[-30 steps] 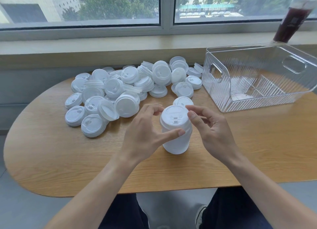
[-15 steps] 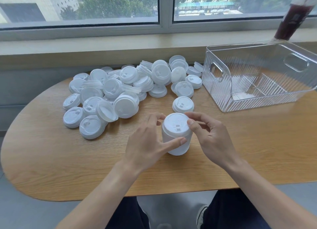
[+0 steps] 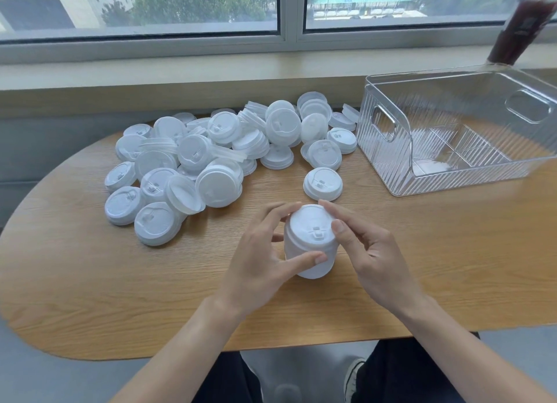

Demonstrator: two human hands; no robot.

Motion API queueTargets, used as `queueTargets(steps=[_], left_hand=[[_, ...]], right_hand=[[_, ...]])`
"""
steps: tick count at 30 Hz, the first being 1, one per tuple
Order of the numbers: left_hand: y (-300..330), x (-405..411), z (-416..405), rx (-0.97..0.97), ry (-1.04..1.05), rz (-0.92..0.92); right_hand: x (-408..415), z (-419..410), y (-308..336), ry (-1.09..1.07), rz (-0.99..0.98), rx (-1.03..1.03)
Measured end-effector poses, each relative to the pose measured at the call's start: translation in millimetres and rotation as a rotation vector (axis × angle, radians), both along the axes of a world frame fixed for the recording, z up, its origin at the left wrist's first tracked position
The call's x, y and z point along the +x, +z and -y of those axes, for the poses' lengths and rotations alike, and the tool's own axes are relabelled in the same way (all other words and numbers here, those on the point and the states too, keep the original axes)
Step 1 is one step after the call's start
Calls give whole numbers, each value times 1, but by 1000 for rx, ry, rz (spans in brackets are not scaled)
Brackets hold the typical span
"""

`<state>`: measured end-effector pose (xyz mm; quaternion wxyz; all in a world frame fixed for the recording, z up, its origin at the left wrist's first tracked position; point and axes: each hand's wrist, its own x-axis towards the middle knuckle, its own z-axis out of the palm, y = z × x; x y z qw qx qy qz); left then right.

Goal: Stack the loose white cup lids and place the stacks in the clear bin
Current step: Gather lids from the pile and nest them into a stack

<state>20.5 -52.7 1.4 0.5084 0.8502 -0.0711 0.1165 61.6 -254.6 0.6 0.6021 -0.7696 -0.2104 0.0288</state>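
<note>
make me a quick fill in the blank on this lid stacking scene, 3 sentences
1. Both hands, the left hand and the right hand, hold one upright ____ of lids.
2. The clear bin sits on the wooden table's ____ side.
3. The dark iced drink stands on the ____, behind the bin.

Missing words: stack; right; windowsill
</note>
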Motion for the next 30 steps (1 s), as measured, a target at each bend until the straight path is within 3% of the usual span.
queueTargets(steps=[16,21,30], left_hand=[[-15,-3,1,-234,-20,-37],[-9,-4,3,-422,-44,-134],[-7,-1,10,-541,-48,-131]], right_hand=[[-6,-12,3,-43,-165,167],[-3,-12,7,-19,-178,146],[-4,-13,2,-28,-202,154]])
